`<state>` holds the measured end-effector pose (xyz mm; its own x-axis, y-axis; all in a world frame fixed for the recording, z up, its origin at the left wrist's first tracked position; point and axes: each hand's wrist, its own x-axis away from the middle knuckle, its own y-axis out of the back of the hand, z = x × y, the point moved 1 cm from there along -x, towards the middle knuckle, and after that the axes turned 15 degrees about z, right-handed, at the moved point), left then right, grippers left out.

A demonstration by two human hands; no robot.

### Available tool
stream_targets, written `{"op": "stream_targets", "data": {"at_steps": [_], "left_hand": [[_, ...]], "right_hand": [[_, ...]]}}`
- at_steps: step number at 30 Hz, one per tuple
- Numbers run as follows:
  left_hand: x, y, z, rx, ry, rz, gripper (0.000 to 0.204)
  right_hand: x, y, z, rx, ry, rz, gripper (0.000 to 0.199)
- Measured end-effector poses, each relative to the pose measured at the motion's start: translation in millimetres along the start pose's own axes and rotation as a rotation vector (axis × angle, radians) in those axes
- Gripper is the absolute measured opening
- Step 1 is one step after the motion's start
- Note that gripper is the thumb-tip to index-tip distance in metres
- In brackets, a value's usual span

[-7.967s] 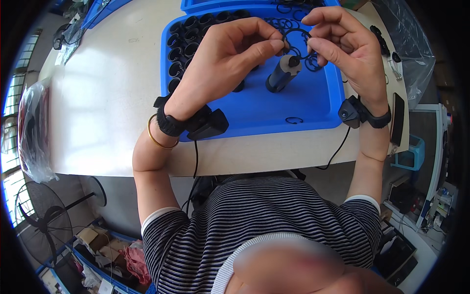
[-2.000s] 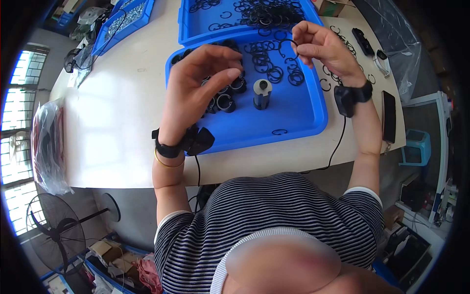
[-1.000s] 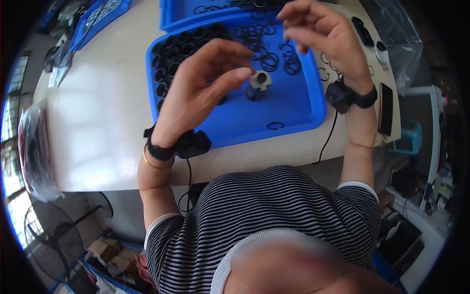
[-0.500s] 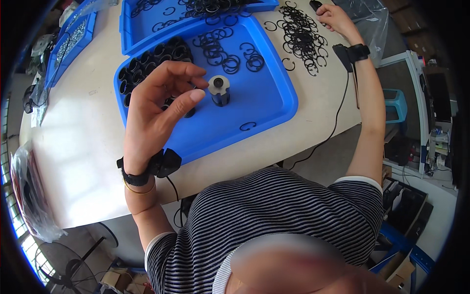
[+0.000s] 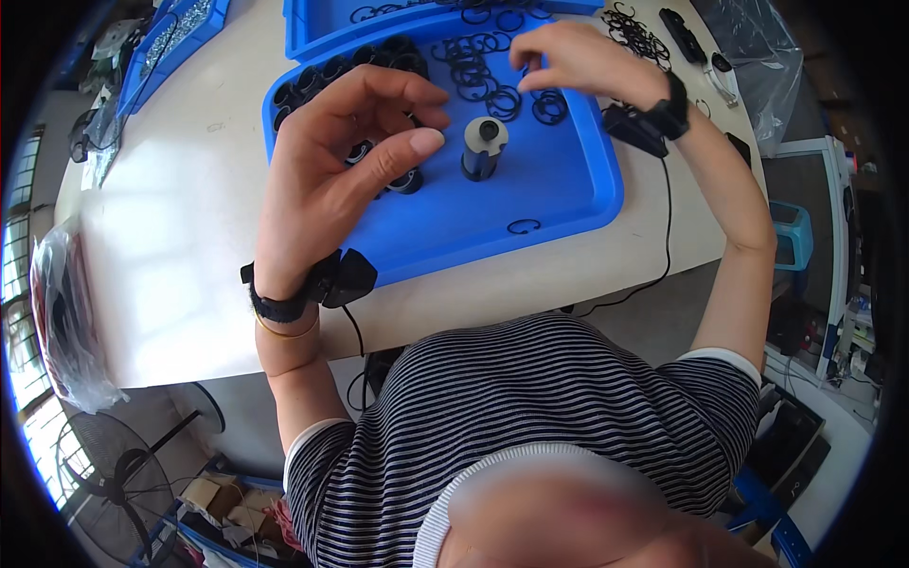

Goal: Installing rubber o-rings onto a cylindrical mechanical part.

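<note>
My left hand [image 5: 331,170] is open, fingers curved and thumb apart from them, just left of an upright cylinder [image 5: 485,150] with a pale, notched top and a dark hole. Nothing shows in its grasp. The cylinder stands in a blue tray [image 5: 454,248]. Over the tray's far right part is my right hand [image 5: 568,62], palm down with bent fingers and a gap by the thumb; no held thing is visible. Below and left of it lie black snap rings [image 5: 502,99]. Black tube-like sleeves [image 5: 398,52] crowd the tray's left side, partly hidden by my left hand.
Another blue tray [image 5: 303,28] adjoins at the back. More snap rings [image 5: 636,36] lie on the table beside a black elongated object [image 5: 682,36]. One ring [image 5: 524,226] sits near the tray's front. A cable [image 5: 668,227] crosses the table's right side.
My right hand has left the black object at the far right and come left over the tray. The view has shifted; my left hand stays beside the cylinder.
</note>
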<state>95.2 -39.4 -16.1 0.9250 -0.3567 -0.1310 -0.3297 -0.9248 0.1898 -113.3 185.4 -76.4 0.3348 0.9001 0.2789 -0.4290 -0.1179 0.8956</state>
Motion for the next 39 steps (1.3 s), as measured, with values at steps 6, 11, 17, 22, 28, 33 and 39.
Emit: {"op": "stream_targets", "data": {"at_steps": [6,11,17,22,28,33,39], "left_hand": [[2,2,1,-0.029,-0.03,0.004,0.027],[1,5,5,-0.054,-0.033,0.014,0.029],[0,5,8,-0.036,-0.064,0.042,0.028],[-1,6,9,-0.04,-0.055,0.039,0.027],[-4,6,11,-0.05,-0.049,0.014,0.025],[-5,5,11,-0.031,-0.015,0.029,0.023],[-1,0,8,-0.042,0.063,0.067,0.02]], "right_hand": [[-21,-15,29,0.23,-0.169,0.162,0.041],[-20,-19,24,0.158,-0.118,0.167,0.038],[-20,-18,19,-0.012,-0.124,0.146,0.026],[-8,-6,17,-0.173,-0.095,0.094,0.017],[21,22,28,-0.328,0.004,-0.069,0.012],[47,36,68,-0.62,0.103,-0.231,0.011],[50,32,112,-0.61,0.26,-0.377,0.015]]}}
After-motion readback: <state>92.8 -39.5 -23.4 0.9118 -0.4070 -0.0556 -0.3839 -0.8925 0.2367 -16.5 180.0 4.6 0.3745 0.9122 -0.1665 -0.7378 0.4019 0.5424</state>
